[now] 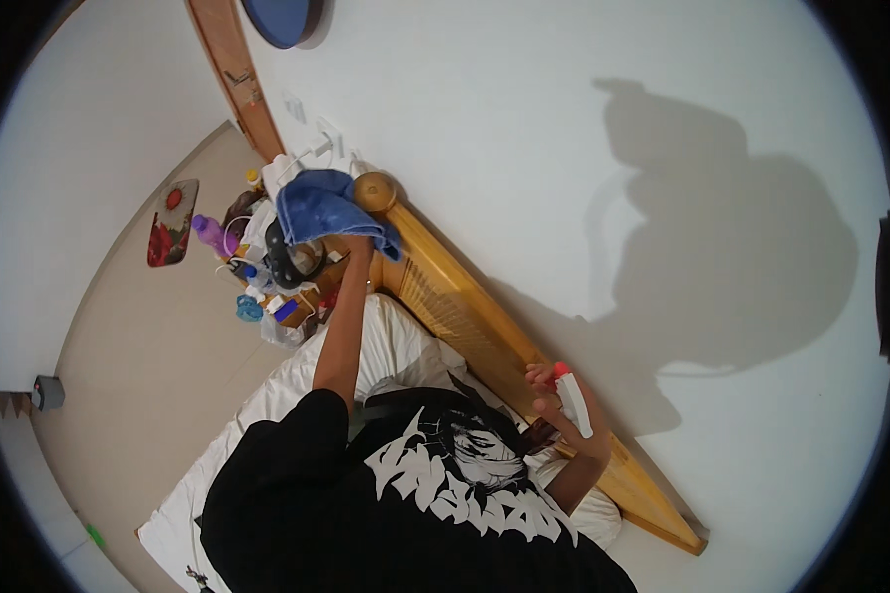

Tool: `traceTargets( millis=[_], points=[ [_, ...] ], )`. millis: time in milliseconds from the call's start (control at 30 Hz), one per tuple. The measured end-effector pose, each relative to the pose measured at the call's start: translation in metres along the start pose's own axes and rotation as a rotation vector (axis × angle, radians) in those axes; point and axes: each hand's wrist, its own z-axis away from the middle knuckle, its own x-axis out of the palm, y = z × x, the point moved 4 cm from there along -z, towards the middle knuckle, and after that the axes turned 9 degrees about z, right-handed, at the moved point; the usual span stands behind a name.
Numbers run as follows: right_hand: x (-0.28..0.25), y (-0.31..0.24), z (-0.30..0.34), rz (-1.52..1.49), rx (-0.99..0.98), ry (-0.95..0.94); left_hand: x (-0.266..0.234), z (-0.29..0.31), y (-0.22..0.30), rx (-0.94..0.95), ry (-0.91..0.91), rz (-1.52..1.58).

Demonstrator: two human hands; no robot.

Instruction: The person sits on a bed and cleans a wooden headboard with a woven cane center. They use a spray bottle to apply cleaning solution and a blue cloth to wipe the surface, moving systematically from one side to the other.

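Note:
My left hand (359, 247) reaches out to the wooden headboard (465, 306) and presses a blue cloth (316, 205) against its end, just beside the round wooden knob (374, 190). The cloth covers most of the fingers. My right hand (546, 397) is raised close to my chest, next to the headboard rail. It grips a white spray bottle (576, 405) with a red nozzle. My black shirt with a white print fills the lower middle of the view.
White bedding (396, 341) lies below the headboard. A cluttered bedside table (267, 282) holds a purple bottle (208, 233), cables and small items. Beyond are a beige floor (158, 366), a red flowered mat (173, 222), a wooden door frame (235, 79) and a white wall (524, 138).

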Motion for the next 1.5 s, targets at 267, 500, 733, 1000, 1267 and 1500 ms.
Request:
traceTargets(
  millis=[267,500,733,1000,1267,1500],
  points=[
    [0.003,0.001,-0.006,0.011,-0.056,-0.025,-0.001,-0.003,0.001,-0.006,-0.013,-0.041],
    [0.011,0.0,-0.008,0.06,0.037,-0.073,0.005,0.033,0.011,0.138,-0.228,-0.503],
    [0.01,-0.001,-0.011,0.075,0.07,-0.068,0.08,0.139,0.038,0.983,-0.751,-1.111],
    [0.012,-0.008,-0.022,0.125,0.066,-0.095,0.123,0.252,0.047,0.313,-1.283,-0.693],
    [0.004,0.004,0.006,0.141,0.146,-0.015,0.134,0.371,0.025,0.624,-1.646,-0.875],
    [0.004,0.007,0.037,0.131,0.057,0.038,0.134,0.314,0.046,0.717,-1.775,-0.796]
  ],
)
